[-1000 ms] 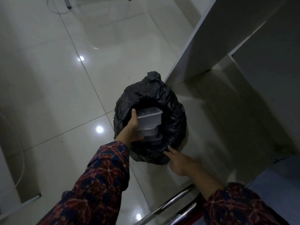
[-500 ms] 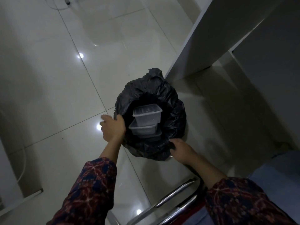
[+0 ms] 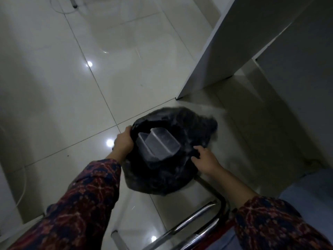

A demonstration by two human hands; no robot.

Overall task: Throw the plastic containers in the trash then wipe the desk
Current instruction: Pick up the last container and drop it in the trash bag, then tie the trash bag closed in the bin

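Observation:
A black trash bag point(image 3: 191, 123) sits open on the tiled floor beside a white desk panel. Inside its mouth lie stacked clear plastic containers point(image 3: 158, 143), tilted, with nothing holding them. My left hand point(image 3: 123, 143) grips the bag's left rim, fingers curled over the edge. My right hand point(image 3: 205, 157) holds the right rim, fingers bent onto the black plastic. The bag looks motion-blurred.
The white desk side panel point(image 3: 216, 56) rises at the upper right. A chrome chair frame point(image 3: 201, 221) lies at the bottom, close to the bag. A white cable point(image 3: 23, 186) runs along the left. Glossy floor tiles point(image 3: 72, 87) spread to the left and behind.
My left hand let go of the containers, which dropped into the bag, and took hold of the bag's left rim. Both hands have drawn the bag nearer to me; the containers now tilt.

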